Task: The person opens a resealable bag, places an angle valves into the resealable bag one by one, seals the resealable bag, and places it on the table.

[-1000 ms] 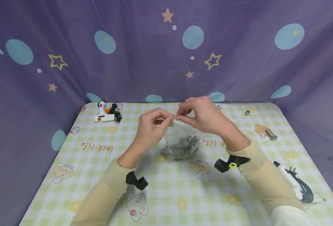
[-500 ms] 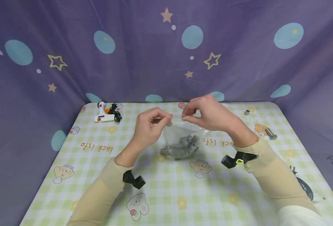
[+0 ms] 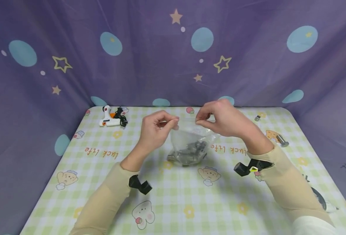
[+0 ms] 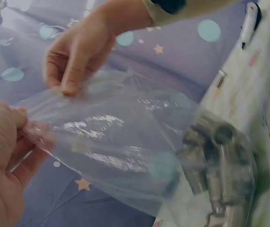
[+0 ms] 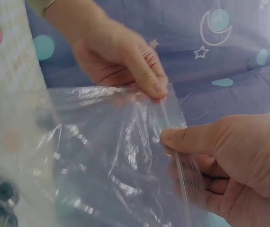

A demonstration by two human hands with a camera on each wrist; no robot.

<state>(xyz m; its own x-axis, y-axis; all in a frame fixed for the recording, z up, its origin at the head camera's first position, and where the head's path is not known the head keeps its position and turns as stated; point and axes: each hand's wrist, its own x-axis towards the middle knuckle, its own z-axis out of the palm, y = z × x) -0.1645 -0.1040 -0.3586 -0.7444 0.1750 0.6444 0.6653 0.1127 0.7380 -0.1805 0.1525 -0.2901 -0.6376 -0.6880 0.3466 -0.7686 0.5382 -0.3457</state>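
A clear zip bag (image 3: pixel 187 140) stands mid-table with several grey metal sockets (image 3: pixel 189 153) lying in its bottom. My left hand (image 3: pixel 157 130) pinches the bag's top edge at its left corner between thumb and fingers. Farther along that same edge, my right hand (image 3: pixel 221 119) pinches the seal strip (image 5: pixel 182 179), thumb on one side and fingers seen through the plastic on the other. Between the two hands the top edge runs nearly straight. In the left wrist view the metal pieces (image 4: pixel 220 161) look hollow and cylindrical.
A white glue gun (image 3: pixel 109 120) with a bundled black cord lies at the back left. On the right are a small metal piece (image 3: pixel 257 118) and a metal bolt-like part (image 3: pixel 282 140). A white corded tool (image 3: pixel 331 208) is partly hidden by my right forearm.
My right hand has slid rightward along the bag's top edge, away from the left hand. The left hand keeps its pinch at the corner, and the bag stays in place.
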